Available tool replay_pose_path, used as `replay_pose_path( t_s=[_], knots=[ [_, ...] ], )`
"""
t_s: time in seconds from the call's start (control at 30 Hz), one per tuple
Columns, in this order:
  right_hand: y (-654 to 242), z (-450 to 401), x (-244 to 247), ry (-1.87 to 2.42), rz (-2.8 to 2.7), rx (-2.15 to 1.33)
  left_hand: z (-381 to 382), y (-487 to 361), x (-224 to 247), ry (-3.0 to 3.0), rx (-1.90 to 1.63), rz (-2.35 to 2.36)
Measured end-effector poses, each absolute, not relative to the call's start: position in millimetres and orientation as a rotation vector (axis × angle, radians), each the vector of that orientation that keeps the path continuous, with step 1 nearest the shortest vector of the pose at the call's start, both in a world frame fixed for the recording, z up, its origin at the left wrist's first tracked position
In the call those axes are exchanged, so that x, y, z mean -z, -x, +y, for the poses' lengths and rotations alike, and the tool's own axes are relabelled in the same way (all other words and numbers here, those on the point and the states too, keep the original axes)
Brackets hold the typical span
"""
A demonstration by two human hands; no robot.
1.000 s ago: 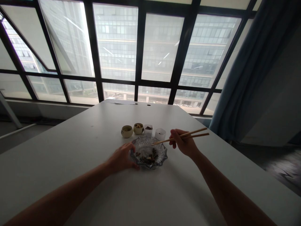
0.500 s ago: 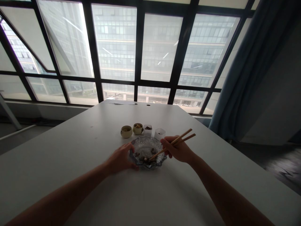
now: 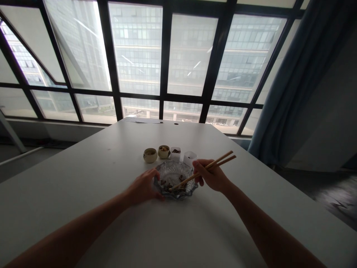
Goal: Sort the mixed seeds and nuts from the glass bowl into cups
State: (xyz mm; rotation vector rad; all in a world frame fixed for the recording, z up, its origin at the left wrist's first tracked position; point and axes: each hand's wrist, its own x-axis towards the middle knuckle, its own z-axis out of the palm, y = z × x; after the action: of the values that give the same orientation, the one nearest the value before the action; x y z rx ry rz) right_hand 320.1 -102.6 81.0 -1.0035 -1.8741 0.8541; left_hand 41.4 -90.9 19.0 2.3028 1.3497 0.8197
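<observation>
A clear glass bowl [image 3: 170, 168] with a scalloped rim stands on the white table in front of me. My left hand [image 3: 143, 188] grips its left rim, thumb near the front and fingers over the edge. Small dark and pale pieces [image 3: 180, 189], too small to name, lie in the bottom of the bowl. In my right hand [image 3: 209, 175] is a pair of wooden chopsticks [image 3: 220, 159], slanting down to the left over the bowl's right rim. Their tips are close together among the pieces; I cannot tell whether they pinch one.
Behind the bowl stand two cream-coloured cups [image 3: 150, 155] and two white cups [image 3: 190, 158], with small contents. Papers [image 3: 142, 120] lie at the far end of the white table [image 3: 111, 223]. Large windows are beyond, and a blue curtain [image 3: 281, 85] hangs at the right.
The chopstick tips have shifted left within the bowl, and the dark pieces lie spread differently. My right hand has moved slightly right. My left hand keeps its hold on the rim.
</observation>
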Motion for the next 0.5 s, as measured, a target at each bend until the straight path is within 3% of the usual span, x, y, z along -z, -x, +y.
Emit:
replay_pose_path(
  t_s=[0.13, 0.33, 0.5],
  knots=[
    [-325.6, -102.5, -88.3, 1.008, -1.987, -0.544, -92.6, -41.9, -21.2, -2.305, -0.823, 1.348],
    [-331.4, -103.0, -90.3, 1.011, -1.993, -0.646, -93.0, -41.9, -20.6, -2.3, -0.817, 1.371],
    [-328.9, -99.8, -87.0, 1.031, -2.009, -0.436, -93.2, -42.3, -20.7, -2.315, -0.799, 1.375]
  ],
)
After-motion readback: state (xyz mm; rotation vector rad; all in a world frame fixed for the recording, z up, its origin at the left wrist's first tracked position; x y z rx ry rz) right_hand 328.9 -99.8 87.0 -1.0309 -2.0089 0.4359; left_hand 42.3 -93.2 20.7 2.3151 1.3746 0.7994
